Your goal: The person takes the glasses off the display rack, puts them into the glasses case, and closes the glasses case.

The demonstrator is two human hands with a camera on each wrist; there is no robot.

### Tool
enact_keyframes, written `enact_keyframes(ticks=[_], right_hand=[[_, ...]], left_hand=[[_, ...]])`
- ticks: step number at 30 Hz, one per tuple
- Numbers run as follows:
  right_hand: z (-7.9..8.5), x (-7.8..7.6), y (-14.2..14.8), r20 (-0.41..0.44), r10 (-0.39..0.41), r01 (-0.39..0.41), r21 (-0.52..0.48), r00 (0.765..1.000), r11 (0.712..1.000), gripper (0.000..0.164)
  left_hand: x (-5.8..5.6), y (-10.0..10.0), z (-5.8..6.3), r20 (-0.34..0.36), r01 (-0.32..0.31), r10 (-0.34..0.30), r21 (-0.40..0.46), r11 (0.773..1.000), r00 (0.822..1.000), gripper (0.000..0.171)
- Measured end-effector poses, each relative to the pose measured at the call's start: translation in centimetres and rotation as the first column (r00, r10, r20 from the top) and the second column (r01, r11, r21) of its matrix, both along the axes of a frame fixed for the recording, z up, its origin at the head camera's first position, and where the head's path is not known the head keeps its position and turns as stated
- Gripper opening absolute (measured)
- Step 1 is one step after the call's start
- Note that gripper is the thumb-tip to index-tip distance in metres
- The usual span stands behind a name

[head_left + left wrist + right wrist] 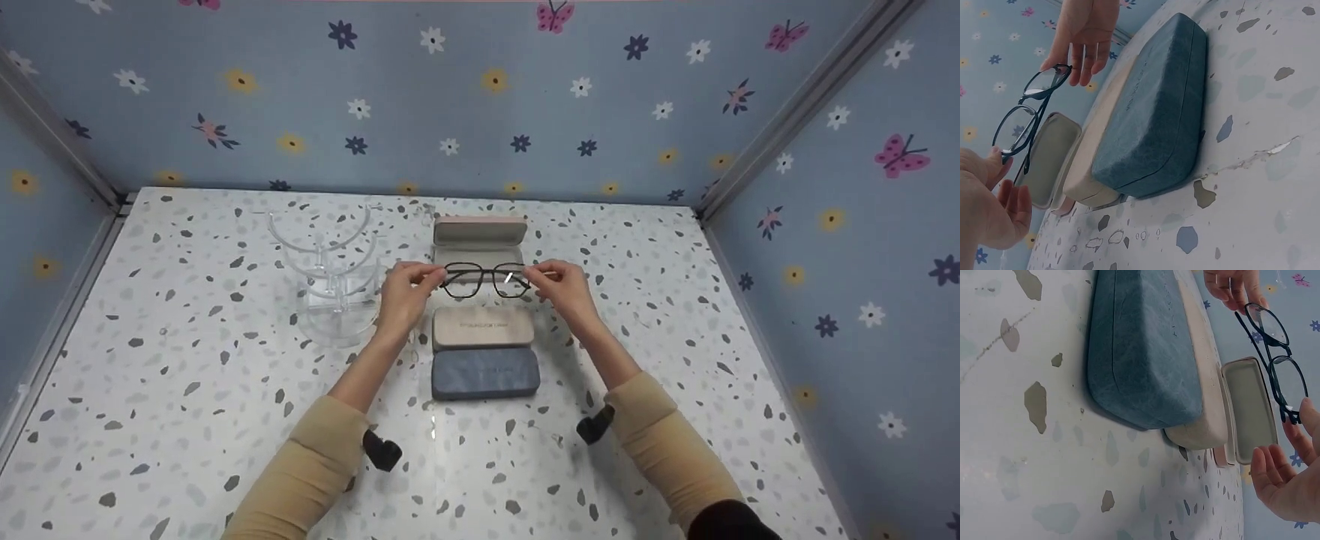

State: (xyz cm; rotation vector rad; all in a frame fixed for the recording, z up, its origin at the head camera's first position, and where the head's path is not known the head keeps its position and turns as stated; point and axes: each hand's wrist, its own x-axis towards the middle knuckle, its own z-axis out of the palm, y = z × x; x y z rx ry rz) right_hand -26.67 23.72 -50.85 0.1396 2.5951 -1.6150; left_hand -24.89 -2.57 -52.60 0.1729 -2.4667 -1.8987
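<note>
Both hands hold a pair of dark-framed eyeglasses (463, 280) in the air, one at each side. My left hand (406, 294) pinches the frame's left end between thumb and fingers. At the right end, my right hand (564, 291) pinches it the same way. In the left wrist view the temples of the glasses (1033, 112) look folded behind the lenses. Below and behind them an eyeglass case (480, 232) stands with its lid up, its pale lining showing. Nearer lie a closed beige case (483, 327) and a closed blue case (486, 373), side by side.
A clear acrylic display stand (337, 289) with curved tiers stands left of the cases, close to the left hand. The speckled white tabletop (187, 337) is bounded by blue flowered panels (420, 97) at the back and sides.
</note>
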Motion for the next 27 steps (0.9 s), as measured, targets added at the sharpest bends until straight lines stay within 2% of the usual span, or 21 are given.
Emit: enact_keyframes(ticks=[6,16,27], right_hand=[[-0.1,-1.3,-0.3,0.005,0.007,-0.007,0.009,1.000,1.000,0.031],[-0.5,-3.7,-0.2,0.051,0.047,-0.050,0.065,0.998,0.997,0.031],[-1.8,-5.8,-0.1,0.079,0.049,-0.060,0.147,0.996,0.987,0.030]], left_hand=[[-1.3,0.1,-0.8,0.009,-0.018,0.018,0.018,1.000,1.000,0.028],[-4.0,0.6,-1.6,0.021,-0.049,0.050,-0.022,0.999,0.999,0.027],[-5.8,0.9,-2.9,0.007,-0.070,0.071,-0.103,0.992,0.997,0.024]])
